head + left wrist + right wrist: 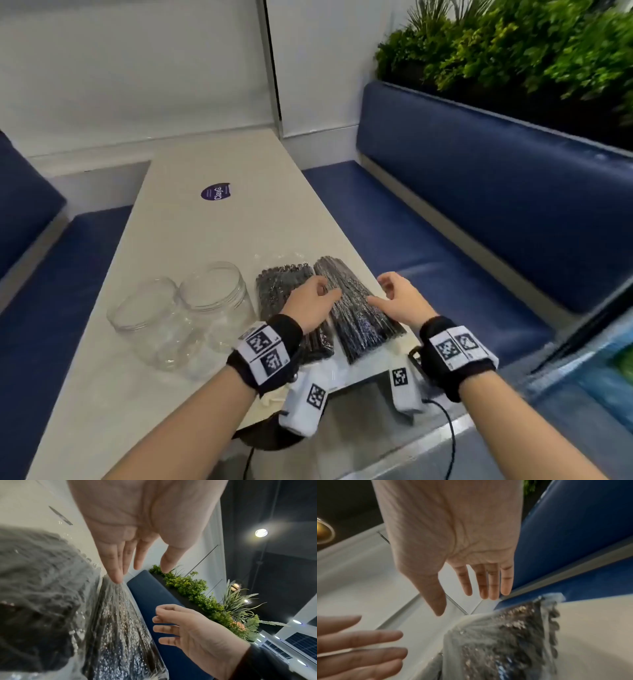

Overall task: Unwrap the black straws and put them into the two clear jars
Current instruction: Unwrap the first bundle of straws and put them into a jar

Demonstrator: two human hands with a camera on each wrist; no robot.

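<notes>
Two packs of black straws in clear wrap lie side by side on the pale table: the left pack and the right pack. Left of them stand two clear jars, lidless and with nothing in them. My left hand reaches across, its straight fingertips touching the right pack's wrap. The left pack is a dark blur beside it. My right hand hovers over the right pack's right edge with relaxed fingers, holding nothing above the pack.
Blue bench seats flank the table, with a planter of green plants behind the right one. A round purple sticker lies on the far part of the table. The right pack sits close to the table's right edge.
</notes>
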